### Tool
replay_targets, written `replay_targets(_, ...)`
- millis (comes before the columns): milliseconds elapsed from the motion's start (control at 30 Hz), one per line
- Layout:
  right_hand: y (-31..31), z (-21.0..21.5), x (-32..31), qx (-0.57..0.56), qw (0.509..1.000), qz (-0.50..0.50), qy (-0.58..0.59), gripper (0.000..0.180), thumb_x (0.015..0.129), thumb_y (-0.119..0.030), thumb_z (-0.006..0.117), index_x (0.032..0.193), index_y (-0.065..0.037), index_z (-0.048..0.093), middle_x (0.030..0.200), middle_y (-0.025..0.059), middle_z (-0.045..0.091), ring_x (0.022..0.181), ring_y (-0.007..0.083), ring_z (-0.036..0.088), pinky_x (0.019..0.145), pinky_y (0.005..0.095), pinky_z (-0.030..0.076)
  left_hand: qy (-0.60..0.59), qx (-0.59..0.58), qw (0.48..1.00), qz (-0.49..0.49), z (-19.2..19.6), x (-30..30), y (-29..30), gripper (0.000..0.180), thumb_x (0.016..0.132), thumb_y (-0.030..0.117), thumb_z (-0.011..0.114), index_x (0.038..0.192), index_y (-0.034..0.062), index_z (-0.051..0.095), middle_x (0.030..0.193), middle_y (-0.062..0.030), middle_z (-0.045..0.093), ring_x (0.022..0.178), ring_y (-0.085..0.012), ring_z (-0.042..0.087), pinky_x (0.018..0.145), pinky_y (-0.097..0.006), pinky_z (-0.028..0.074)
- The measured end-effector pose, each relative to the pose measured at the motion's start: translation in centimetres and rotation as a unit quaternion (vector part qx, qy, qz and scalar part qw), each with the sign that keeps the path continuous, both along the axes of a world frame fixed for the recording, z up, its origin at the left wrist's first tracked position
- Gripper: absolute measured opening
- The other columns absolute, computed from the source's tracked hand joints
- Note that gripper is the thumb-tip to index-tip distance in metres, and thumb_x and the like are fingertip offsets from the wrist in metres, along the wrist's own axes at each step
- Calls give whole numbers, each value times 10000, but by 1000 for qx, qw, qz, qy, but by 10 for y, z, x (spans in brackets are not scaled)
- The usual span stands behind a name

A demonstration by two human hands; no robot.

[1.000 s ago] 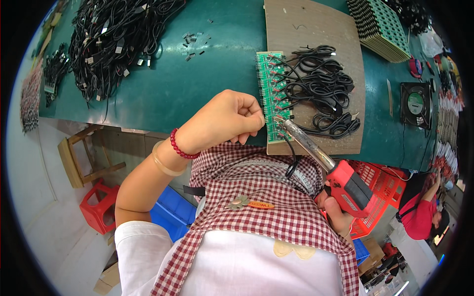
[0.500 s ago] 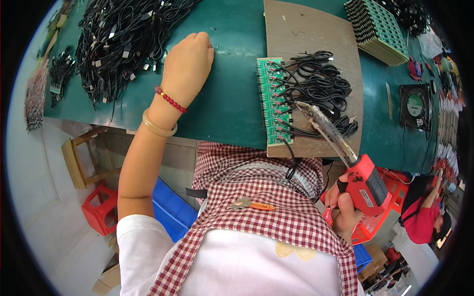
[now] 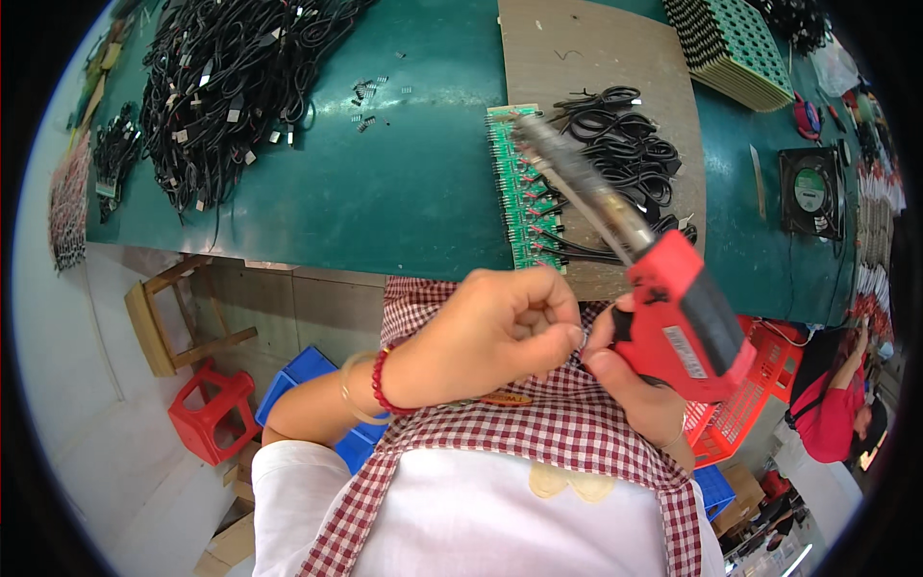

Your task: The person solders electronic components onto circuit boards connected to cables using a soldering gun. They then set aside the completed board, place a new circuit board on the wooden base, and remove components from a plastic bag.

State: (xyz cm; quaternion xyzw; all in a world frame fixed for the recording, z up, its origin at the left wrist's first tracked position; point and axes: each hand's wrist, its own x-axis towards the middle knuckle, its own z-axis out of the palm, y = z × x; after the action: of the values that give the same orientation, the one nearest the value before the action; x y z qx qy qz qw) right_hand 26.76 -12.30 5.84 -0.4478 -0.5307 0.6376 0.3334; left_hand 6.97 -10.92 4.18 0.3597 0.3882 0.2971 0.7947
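Observation:
My right hand grips a red soldering gun whose long metal barrel points up and left over a green circuit board. My left hand is curled next to the gun's handle, fingertips pinched against it near my right thumb; what it pinches is too small to tell. The board lies on a brown cardboard sheet with black wires attached along its right side. Both hands hover over my checked apron, close to the green table's near edge.
A big heap of black cables lies at the table's left. A stack of green boards sits at the far right, a small fan beside it. Below are a wooden stool, a red stool, blue and red crates. Another person in red stands at right.
My left hand came back from the cable heap on the table to the gun's handle. The soldering gun rose, its barrel now over the circuit board.

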Motion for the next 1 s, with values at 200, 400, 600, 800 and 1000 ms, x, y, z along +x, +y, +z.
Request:
replay_targets(200,-2,-2,0,-9,998,61,-24,442,812,68,559,1203,-28,379,836,51,519,737,100,508,664,248,431,-64,-73,995,7,-2,4,-8,88,881,49,568,910,-14,514,806,-38,579,660,-68,582,577,-192,492)
replay_targets(400,-2,4,-5,47,990,80,-104,407,815,60,556,1179,-14,390,859,44,532,749,94,520,655,245,439,-40,-30,999,18,-6,6,-15,97,888,49,557,943,-20,519,818,-40,589,696,-72,600,601,-201,512)
replay_targets(600,-9,-8,-6,44,990,13,-134,196,775,8,621,965,-22,585,817,48,572,733,154,558,640,293,442,75,26,996,-47,-1,-1,-8,38,830,-5,573,850,-30,553,766,-24,603,657,-35,563,560,-184,470)
replay_targets(800,-10,-11,-8,82,984,9,-158,192,744,-3,647,929,-31,602,876,65,600,784,191,575,728,327,437,115,159,979,-56,-7,-5,-3,19,775,-32,575,758,-36,581,713,-10,604,641,-20,528,539,-190,439)
replay_targets(1000,-19,-11,15,39,986,-42,-158,383,846,-40,568,1186,13,400,726,95,536,650,149,518,602,285,446,102,-12,994,24,-27,-31,14,70,819,19,563,762,-10,592,709,-46,619,577,-54,553,488,-187,442)
